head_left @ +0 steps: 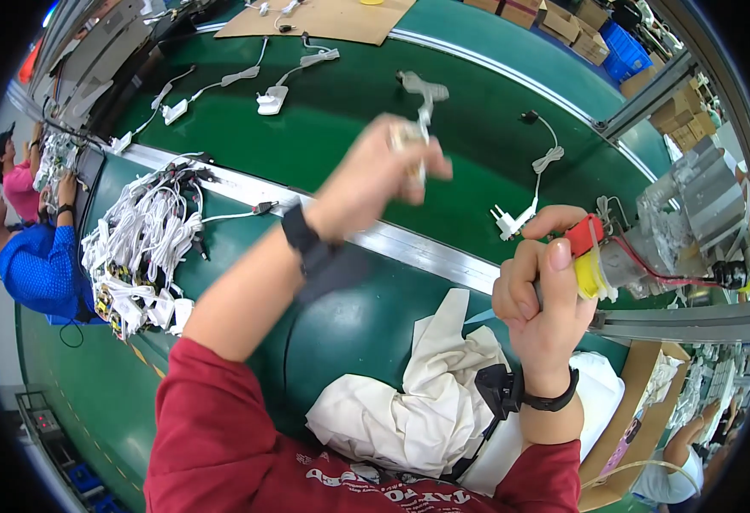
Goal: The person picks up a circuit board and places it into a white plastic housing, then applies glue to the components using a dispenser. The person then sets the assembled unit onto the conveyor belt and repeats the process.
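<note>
The left hand (375,175) is raised over the green conveyor belt (341,120), fingers closed on a small white plug piece with a bundled cable (422,90) hanging above it; the motion blur makes it hard to tell exactly what the fingers pinch. The right hand (546,295) is wrapped tight around the handle of a hand tool with a red and yellow head (587,252), held just beside the belt's near metal rail (409,248), with a red wire running from it to a clear plastic-and-metal fixture (691,214) on the right.

By the look of it, the step in hand is bringing a corded plug to the tool for joining or testing. The next move would call for steadying the left hand and lining the piece up with the tool head.

On the belt lie more white plugs with tied cables (272,94), well apart from each other. Left of the rail sits a heap of white cables (144,248). Below the rail, near the person's red sleeves, a crumpled white cloth (418,402) lies. Far left of the belt, two other workers (29,231) sit; cardboard boxes (563,21) stand beyond it.
</note>
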Demonstrator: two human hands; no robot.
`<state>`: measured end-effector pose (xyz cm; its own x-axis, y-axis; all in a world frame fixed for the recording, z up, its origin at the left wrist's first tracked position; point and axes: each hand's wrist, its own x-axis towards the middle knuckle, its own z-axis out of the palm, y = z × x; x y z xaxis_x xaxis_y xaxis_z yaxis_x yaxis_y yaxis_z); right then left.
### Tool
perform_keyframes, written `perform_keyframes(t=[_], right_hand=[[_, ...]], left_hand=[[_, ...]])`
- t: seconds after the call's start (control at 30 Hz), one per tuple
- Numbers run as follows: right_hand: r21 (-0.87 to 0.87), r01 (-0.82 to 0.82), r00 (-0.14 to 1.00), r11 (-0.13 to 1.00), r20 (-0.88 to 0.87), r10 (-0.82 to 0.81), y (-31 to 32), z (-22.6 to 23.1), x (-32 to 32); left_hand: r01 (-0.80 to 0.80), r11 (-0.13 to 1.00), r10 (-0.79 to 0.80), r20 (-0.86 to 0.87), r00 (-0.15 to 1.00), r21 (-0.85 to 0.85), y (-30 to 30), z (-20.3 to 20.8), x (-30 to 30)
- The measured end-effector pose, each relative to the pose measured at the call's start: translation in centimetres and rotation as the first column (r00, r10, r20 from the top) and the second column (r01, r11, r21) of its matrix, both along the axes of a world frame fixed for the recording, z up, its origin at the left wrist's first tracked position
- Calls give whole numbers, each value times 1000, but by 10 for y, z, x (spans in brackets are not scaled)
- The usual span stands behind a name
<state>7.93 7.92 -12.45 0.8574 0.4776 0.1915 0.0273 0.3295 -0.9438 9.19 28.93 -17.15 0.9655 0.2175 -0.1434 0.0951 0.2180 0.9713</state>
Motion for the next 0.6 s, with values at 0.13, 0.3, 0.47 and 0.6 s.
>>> perform_keyframes(t=[0.13, 0.3, 0.47, 0.6], right_hand=[[-15, 31, 1000, 999, 3, -31, -4, 1, 12], [-32, 107, 994, 994, 43, -105, -1, 0, 26], [-47, 93, 994, 995, 55, -90, 2, -8, 28], [-19, -11, 998, 1000, 56, 12, -2, -11, 28]], left_hand=[[155, 864, -238, -118, 964, -479, -55, -49, -52], [292, 737, -399, -45, 916, -609, -95, -55, -83], [429, 684, -490, 64, 869, -590, -96, -60, -88], [419, 656, -481, 80, 873, -628, -94, -60, -89]])
